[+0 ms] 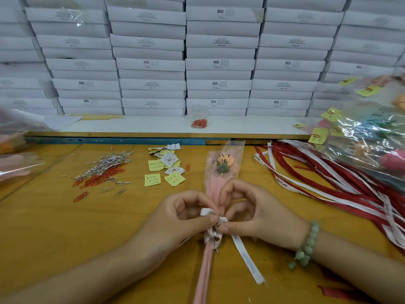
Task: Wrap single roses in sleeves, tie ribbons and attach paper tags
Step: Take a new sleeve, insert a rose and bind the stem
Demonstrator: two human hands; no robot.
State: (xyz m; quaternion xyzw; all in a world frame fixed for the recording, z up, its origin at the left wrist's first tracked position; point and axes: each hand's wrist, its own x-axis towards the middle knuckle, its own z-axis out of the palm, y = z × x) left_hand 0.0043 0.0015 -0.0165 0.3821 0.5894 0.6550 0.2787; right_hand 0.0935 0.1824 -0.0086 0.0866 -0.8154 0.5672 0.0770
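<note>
Rose [223, 163] in its sleeve [215, 189] lies flat on the desk [65, 227] so the left grip [184, 218] and right grip [252, 213] each pinch the white ribbon [247, 258] tight (making a bow, I think).

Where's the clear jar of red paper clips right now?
In the head view the jar stands on the white ledge at centre back, just in front of the stacked boxes, beyond the sleeved rose.
</note>
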